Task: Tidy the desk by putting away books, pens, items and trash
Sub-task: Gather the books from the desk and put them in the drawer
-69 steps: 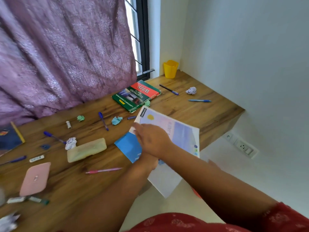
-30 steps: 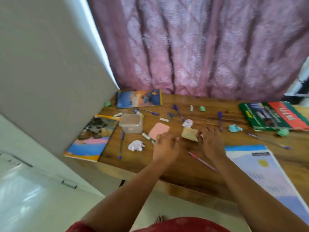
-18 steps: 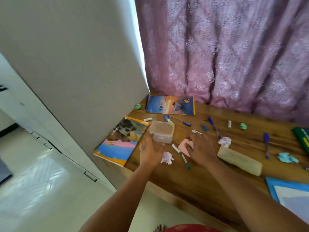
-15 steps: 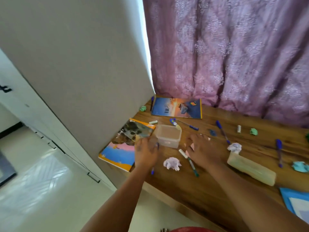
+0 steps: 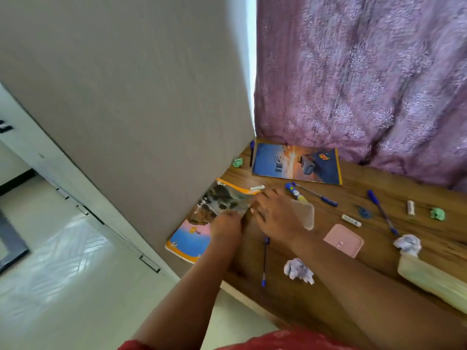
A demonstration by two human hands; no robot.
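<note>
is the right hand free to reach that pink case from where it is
Probably yes. The right hand rests by the clear plastic container, and the pink case lies just beside its wrist on bare desk, nothing between them.

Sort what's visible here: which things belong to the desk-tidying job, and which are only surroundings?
Job: orange-edged book under both hands, left hand, right hand; blue book; clear tub; blue pen; paper balls; pink case; green scraps.

Surroundings: curtain; wall panel; floor.
</note>
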